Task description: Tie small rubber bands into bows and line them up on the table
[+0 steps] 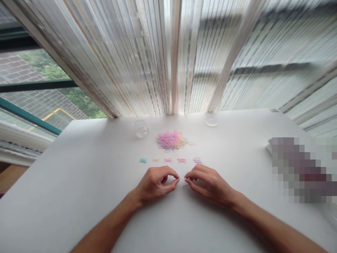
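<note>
Over the near middle of the white table, my left hand [158, 182] is closed in a pinch, thumb against forefinger. What sits between its fingertips is too small to make out. Facing it across a narrow gap, my right hand [209, 182] pinches too, and a thin purple rubber band [185, 185] shows at its fingertips. Just beyond the hands runs a row of small band bundles: blue [143, 160], pale yellow [156, 160], pink [167, 160], coral pink [181, 160] and a looser purple one [197, 160]. Behind them lies a loose pile of pastel rubber bands [171, 140].
A clear round container [142, 131] stands at the back left, and a clear shallow lid or dish [211, 121] at the back right. A blurred-out object [300, 172] lies on the right side. Striped curtains [158, 52] hang along the table's [86, 168] far edge.
</note>
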Tool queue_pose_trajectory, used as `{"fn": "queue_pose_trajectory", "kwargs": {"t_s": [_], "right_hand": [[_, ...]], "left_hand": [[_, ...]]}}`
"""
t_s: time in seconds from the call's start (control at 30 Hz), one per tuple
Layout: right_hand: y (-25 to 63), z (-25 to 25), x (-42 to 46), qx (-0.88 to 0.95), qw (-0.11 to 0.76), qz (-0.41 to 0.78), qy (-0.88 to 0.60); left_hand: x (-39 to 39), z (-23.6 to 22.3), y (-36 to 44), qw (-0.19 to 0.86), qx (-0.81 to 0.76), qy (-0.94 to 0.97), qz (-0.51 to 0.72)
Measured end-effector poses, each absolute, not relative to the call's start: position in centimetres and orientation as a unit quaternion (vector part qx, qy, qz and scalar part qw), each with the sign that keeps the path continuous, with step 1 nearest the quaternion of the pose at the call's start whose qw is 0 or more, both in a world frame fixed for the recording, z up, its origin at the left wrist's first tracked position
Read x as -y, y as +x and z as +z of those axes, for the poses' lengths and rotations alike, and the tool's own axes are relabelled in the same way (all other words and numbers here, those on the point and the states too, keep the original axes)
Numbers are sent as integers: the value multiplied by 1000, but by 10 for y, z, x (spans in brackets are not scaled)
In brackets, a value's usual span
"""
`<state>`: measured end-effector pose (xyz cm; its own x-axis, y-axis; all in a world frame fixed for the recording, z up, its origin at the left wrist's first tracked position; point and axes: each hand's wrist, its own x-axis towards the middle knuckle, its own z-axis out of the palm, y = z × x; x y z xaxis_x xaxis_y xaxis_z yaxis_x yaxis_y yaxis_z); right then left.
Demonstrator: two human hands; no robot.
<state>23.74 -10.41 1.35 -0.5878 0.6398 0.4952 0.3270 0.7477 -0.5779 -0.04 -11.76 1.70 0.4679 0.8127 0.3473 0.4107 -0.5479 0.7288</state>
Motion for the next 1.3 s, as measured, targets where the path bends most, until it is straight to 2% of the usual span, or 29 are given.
{"fn": "queue_pose_trajectory", "kwargs": {"t_s": [0.7,0.8,1.03,1.13,1.3], "right_hand": [[239,14,94,830,378,225,-343],[244,19,92,835,335,252,-357],[250,38,103,873,154,303,-350],[244,38,110,879,141,293,-350],[237,27,113,870,180,265,-375]], "left_hand": [[113,12,-4,289,-396,797,353],[112,11,-6,287,-398,797,353],[108,8,-9,277,-402,795,361],[109,9,-8,279,-398,799,353],[113,14,-5,266,-387,816,337]]}}
